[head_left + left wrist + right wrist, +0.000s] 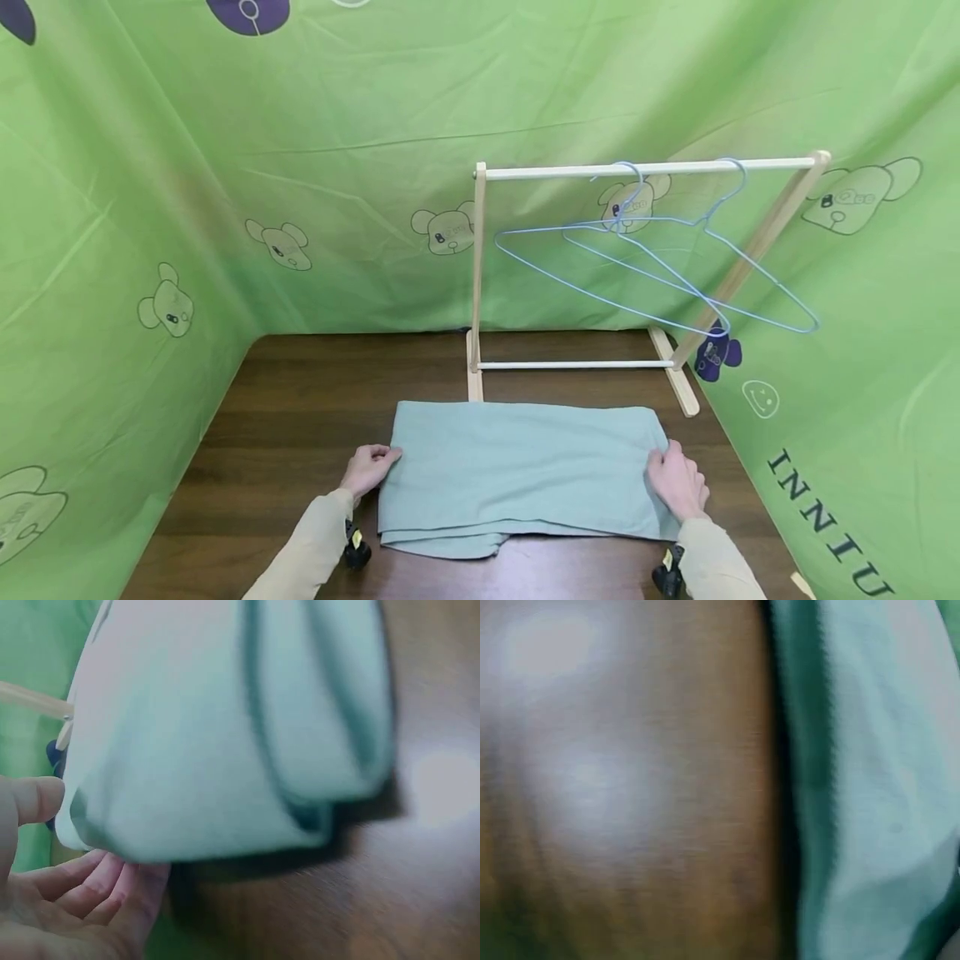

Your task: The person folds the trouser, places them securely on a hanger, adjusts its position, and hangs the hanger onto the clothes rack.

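A folded light blue-green garment (525, 467) lies in layers across the front of the table, its kind hidden by the folding. My left hand (369, 468) holds its left edge, thumb toward the top. From the left wrist view, the fingers of that hand (97, 900) reach under the cloth's rounded edge. At the opposite end my right hand (678, 482) grips the right edge, with the thumb over the fabric. Blurred in the right wrist view, a stitched hem of the garment (885, 772) runs beside bare wood.
Behind the garment stands a wooden rack with a white top rail (555, 172) and a lower white bar (573, 365). Two blue wire hangers (611, 296) hang from the top rail. Green printed fabric (337, 167) encloses the brown wooden table (300, 417) at the back and sides.
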